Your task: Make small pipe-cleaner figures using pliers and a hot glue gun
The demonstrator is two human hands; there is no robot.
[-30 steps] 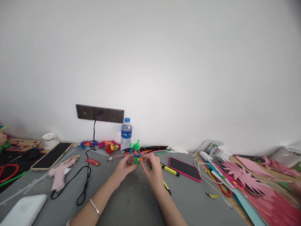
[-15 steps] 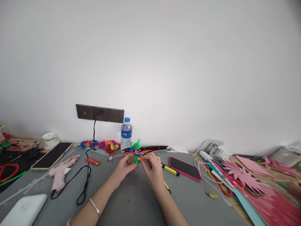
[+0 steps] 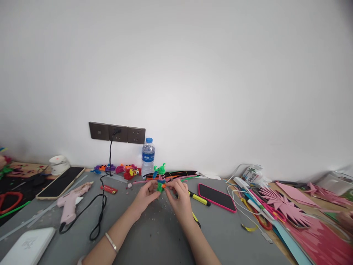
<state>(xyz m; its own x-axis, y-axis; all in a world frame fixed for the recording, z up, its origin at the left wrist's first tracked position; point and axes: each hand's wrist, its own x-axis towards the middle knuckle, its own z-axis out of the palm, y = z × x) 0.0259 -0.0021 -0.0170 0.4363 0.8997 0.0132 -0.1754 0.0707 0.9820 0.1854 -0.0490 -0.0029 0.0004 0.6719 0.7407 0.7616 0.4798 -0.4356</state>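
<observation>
A small pipe-cleaner figure (image 3: 161, 178), bright green with pink and blue parts, stands upright between my hands just over the grey mat (image 3: 154, 228). My left hand (image 3: 145, 195) pinches its lower left side with thumb and fingers. On the other side, my right hand (image 3: 178, 193) is closed, its fingertips at a small orange piece (image 3: 164, 186) against the figure's lower right. Whether the orange piece is joined to the figure I cannot tell. Behind the figure lies a bundle of pipe cleaners (image 3: 176, 173).
A pink glue gun (image 3: 68, 204) with a black cord lies left, near a phone (image 3: 61, 183) and a white box-like device (image 3: 29, 246). A water bottle (image 3: 148, 158) stands by the wall. Right are a pink-edged phone (image 3: 217, 197), cables and folded pink paper (image 3: 284, 206).
Hardly anything differs. The figure leans very slightly more to the right, while both my hands keep their places and grips.
</observation>
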